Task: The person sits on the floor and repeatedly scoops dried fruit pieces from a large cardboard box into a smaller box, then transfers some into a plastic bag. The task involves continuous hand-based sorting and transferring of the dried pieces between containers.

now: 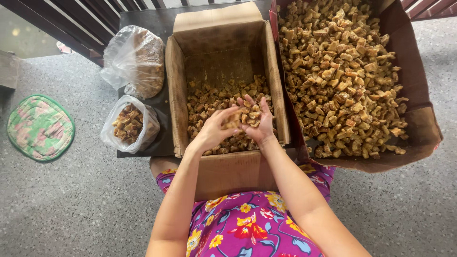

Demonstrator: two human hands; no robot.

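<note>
Both hands in the middle box

Left hand (216,127) and right hand (257,121) cup together, grip closed around a heap of brown chunks (243,116) over the half-filled box (177,85). A fuller box (419,128) sits just right, two bags (129,124) left

Soft, even daylight filled the scene, bright without harshness. It seemed to come from about twelve o'clock, since the near inner wall of the open brown cardboard box (223,85) lay in shade while its far flap was lit. Shadows under the forearms were faint and blurred. Mild glare showed on the two clear plastic bags (135,59) at ten o'clock. The speckled grey floor (71,200) looked slightly washed out. Straight edges bowed toward the corners, a wide-lens distortion. Focus was sharp centrally; the flowered purple cloth (247,223) at six o'clock was slightly soft.
</note>
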